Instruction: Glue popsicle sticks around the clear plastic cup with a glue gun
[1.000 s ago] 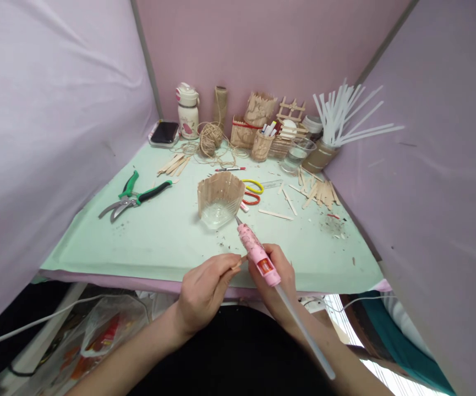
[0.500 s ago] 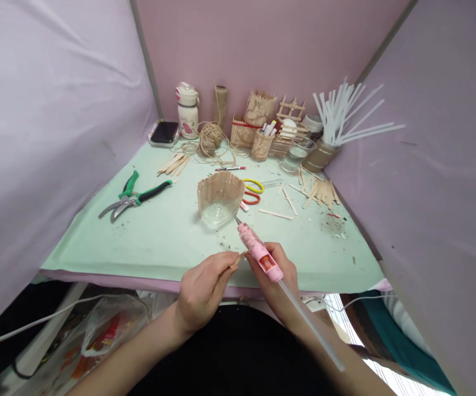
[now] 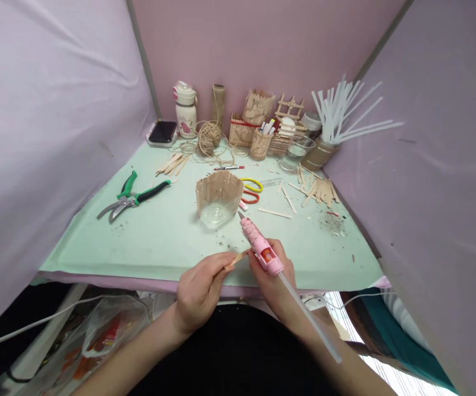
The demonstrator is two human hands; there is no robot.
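Observation:
My left hand (image 3: 203,286) is closed, pinching a short wooden craft stick (image 3: 238,257) that points toward my other hand. My right hand (image 3: 274,269) is wrapped round a pink glue gun (image 3: 258,243), its nozzle aimed up and left and a long clear glue stick (image 3: 312,319) trailing from its rear. The right fingertips come close to the far end of the craft stick; whether they touch it I cannot tell. Beyond both hands stands a clear plastic container (image 3: 217,214) with craft sticks lining its back and sides.
Green-handled pruning shears (image 3: 132,198) lie at left. Scissors (image 3: 252,190) and loose craft sticks (image 3: 322,191) lie to the right. At the back stand a bottle (image 3: 186,113), a twine ball (image 3: 208,137), a pen cup (image 3: 261,143), a water cup (image 3: 295,155) and a holder of glue sticks (image 3: 321,153).
My hands have drawn slightly apart, showing more of the craft stick. The glue gun's nozzle has shifted a little right and up, away from the container.

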